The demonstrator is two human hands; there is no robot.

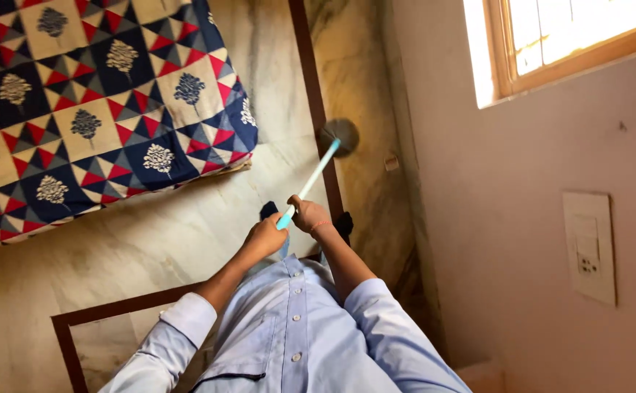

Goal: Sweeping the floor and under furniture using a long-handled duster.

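The marble floor (187,225) is filling most of the view, one pale slab field crossed by one dark brown inlay border (316,94), and everything here is lying around the pole at its centre. Up and to the left of that pole one bed (92,94) is spreading its patchwork cover of navy, red and cream squares, its corner overhanging the floor. To the right of the pole one plain wall (550,218) is rising, carrying one wooden-framed window (565,44) glowing bright and one white socket plate (588,246) lower down. Now the pole itself: one slim light-blue handle (310,182) is slanting away from the person, ending in one round grey head (340,135) that seems to be pressing on the floor right at the border strip. Two hands are working it: the left hand (263,239) is curling its fingers closed around the near end, and the right hand (309,215) is wrapping tight just above it. I'm judging the risk like this: the head is sitting near the wall's base, so a hard push could be knocking it against the skirting, and a wide backswing could be catching the bed's corner.
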